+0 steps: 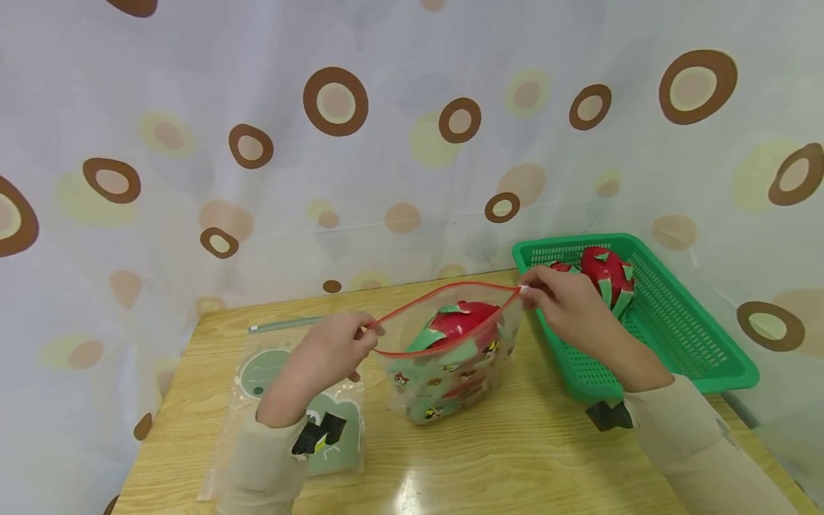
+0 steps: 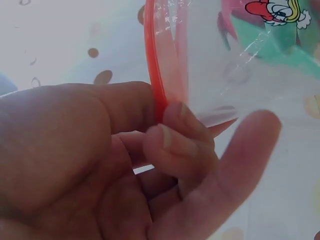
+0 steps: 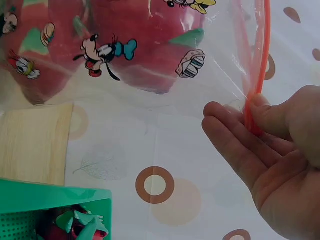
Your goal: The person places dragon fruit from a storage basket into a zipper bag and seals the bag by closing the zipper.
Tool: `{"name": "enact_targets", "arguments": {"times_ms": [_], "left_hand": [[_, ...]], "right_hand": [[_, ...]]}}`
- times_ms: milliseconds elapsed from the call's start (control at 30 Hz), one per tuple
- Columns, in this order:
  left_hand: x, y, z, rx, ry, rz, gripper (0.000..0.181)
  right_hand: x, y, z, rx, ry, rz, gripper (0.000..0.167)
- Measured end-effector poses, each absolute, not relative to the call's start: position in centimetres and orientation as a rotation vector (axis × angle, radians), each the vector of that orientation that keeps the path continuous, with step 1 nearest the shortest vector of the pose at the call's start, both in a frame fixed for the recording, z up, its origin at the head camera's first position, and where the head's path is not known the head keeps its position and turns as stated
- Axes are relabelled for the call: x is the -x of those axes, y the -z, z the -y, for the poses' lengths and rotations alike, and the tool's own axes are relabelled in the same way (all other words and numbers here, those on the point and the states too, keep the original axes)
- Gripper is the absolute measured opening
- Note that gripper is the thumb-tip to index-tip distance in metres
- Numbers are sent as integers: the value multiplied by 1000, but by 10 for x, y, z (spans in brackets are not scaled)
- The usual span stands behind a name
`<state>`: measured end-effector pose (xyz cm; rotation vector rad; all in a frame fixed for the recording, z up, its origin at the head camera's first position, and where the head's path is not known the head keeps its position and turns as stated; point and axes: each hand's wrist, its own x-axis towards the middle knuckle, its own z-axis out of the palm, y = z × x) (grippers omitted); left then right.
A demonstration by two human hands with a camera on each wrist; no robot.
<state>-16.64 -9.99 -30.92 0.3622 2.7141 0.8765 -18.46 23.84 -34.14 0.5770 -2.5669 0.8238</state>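
A clear zip bag (image 1: 412, 386) with cartoon prints and a red zip rim stands on the table, its mouth spread wide. Inside lies red dragon fruit (image 1: 465, 322) with green scales; the right wrist view shows more red fruit (image 3: 145, 45) through the film. My left hand (image 1: 331, 354) pinches the left end of the red rim between thumb and fingers. At the opposite end, by the white slider, my right hand (image 1: 569, 304) pinches the rim. In the left wrist view, one finger (image 2: 245, 155) of the left hand sticks out away from the rim.
A green basket (image 1: 682, 322) holding more dragon fruit (image 1: 607, 273) stands at the right, behind my right forearm. Flat on the wooden table (image 1: 489, 465) at the left lies another zip bag (image 1: 344, 408) with green prints, partly under my left arm. A patterned cloth (image 1: 399, 143) hangs behind.
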Motion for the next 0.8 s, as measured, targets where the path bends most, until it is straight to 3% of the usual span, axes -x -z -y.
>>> {"name": "enact_targets", "arguments": {"times_ms": [433, 800], "left_hand": [[183, 293, 112, -497, -762, -2664, 21], [191, 307, 113, -494, -766, -2693, 21]], "right_hand": [[163, 328, -245, -567, -856, 2602, 5], [162, 330, -247, -500, -939, 2731, 9]]}}
